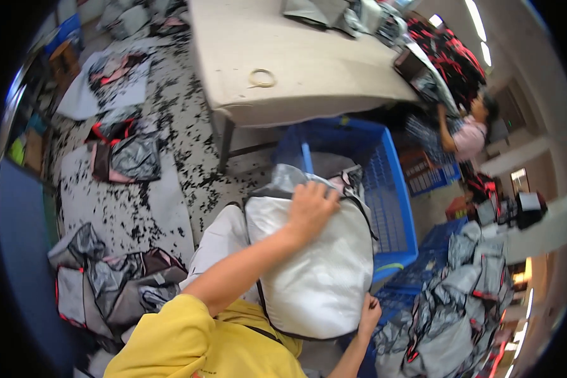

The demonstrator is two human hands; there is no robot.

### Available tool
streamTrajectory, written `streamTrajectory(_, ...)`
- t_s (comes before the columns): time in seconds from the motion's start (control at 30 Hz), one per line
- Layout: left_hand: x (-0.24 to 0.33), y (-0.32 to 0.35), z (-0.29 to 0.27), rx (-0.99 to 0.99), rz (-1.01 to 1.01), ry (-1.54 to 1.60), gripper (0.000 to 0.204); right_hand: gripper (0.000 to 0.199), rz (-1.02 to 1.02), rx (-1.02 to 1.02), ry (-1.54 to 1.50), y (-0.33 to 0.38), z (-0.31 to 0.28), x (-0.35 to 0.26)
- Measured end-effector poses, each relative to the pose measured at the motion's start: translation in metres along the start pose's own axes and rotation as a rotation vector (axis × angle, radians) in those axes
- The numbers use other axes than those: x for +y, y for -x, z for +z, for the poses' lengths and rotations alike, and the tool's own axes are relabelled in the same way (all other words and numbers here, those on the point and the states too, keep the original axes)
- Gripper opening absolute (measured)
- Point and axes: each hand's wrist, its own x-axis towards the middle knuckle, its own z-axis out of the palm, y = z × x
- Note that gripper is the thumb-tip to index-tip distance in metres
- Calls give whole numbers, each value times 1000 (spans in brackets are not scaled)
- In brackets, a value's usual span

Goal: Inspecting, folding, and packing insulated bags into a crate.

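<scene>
Littering the speckled floor, seemingly fabric scraps surround a table.

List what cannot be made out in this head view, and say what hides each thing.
- Crate contents: covered by the white bag.
- Left hand palm: pressed flat on the bag.
- Right hand fingers: curled behind the bag's edge.
- Ring on the table: too small to identify.
- Grey pile, lower right: cut off by the rim.

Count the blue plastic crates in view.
2, maybe more hidden. One big blue crate stands right behind the white padded panel; a second blue crate sits further right, near the seated co-worker.
</scene>
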Motion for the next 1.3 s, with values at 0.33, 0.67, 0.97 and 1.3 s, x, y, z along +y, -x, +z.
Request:
streamTrajectory(0.33, 30, 117, 1, -296, 274, 245, 71, 35, 70, -52, 175, -23, -12, 41)
streamTrajectory(0.67, 20, 106, -10, -3, 304, 386, 41, 28, 75, -90, 143, -38, -36, 77)
streamTrajectory(0.97, -176, 83, -36, 50, -417, 582, 24, 26, 114, -110, 229, -43, -33, 50)
streamTrajectory(1.3, -175, 31, -48, -543, -106, 513, 58, 23, 10, -154, 300, -52, -59, 60)
